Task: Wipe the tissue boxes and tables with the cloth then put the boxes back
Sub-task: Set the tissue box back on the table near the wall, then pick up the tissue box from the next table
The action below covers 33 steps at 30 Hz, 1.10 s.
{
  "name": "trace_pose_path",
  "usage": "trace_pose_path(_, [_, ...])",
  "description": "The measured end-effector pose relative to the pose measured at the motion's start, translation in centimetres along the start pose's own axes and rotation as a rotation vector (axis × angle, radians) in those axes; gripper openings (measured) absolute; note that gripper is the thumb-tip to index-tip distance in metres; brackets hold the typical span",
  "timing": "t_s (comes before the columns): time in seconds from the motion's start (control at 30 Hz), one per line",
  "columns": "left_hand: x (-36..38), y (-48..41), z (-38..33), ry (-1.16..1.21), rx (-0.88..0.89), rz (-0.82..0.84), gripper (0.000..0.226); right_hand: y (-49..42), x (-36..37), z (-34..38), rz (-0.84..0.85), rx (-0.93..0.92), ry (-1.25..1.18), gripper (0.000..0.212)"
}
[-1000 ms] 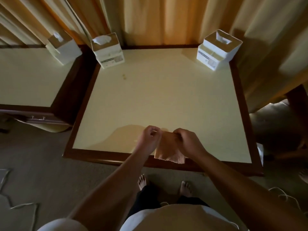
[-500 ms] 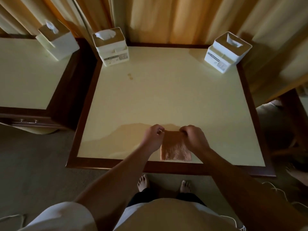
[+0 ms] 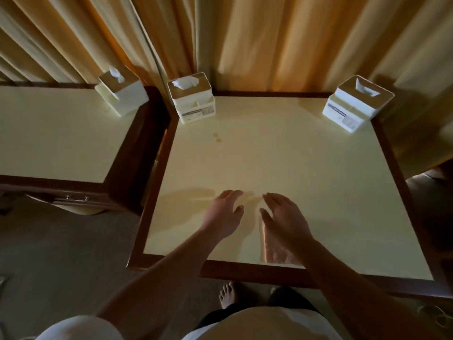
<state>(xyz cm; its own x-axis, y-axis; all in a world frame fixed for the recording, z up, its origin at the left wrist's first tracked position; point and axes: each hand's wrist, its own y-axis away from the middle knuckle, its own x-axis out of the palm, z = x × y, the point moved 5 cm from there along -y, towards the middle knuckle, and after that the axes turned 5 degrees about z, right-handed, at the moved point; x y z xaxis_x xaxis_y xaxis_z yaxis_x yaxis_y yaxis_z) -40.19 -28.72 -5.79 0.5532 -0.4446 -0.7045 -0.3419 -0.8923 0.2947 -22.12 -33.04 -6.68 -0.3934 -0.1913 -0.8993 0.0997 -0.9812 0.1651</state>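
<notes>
1. Two hands hover low over the front half of the larger table (image 3: 294, 155). The left hand (image 3: 224, 214) and right hand (image 3: 285, 217) both have their fingers spread, nearly straight and apart, gripping nothing.
2. Half a second ago both hands pinched the top corners of the pinkish cloth (image 3: 274, 251). They have since let go, and it now lies flat just inside the front edge, partly hidden under the right wrist.
3. Three tissue boxes stand at the back. One box (image 3: 193, 99) is at this table's back-left corner and another box (image 3: 355, 104) at its back-right corner. The third box (image 3: 121, 94) sits at the back-right corner of the neighbouring table (image 3: 61, 133) to the left.
4. Two small brown spots (image 3: 217, 138) mark the surface just in front of the back-left box. A darker patch left of the left hand could be shadow or damp; I cannot tell which.
5. With the cloth put down and both hands free, the likely step is fetching a box to wipe it, or clearing the boxes so the surface can be wiped.
6. Most of the task seems still ahead: the spots remain and every box stands in its corner.
</notes>
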Motion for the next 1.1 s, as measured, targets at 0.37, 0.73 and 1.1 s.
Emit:
trace_pose_path(0.37, [-11.2,-2.7,0.3,0.061,-0.059,-0.358,0.05,-10.0,-4.7,8.7,-0.027,-0.225,-0.085,0.056])
trace_pose_path(0.73, [-20.7,-11.8,4.8,0.147,-0.117,-0.42,0.054,-23.5,-6.8,14.2,-0.021,-0.093,-0.274,0.057])
trace_pose_path(1.1, [-27.3,-24.5,11.9,0.387,-0.294,-0.439,0.053,-38.1,-7.9,14.3,-0.13,0.122,-0.514,0.047])
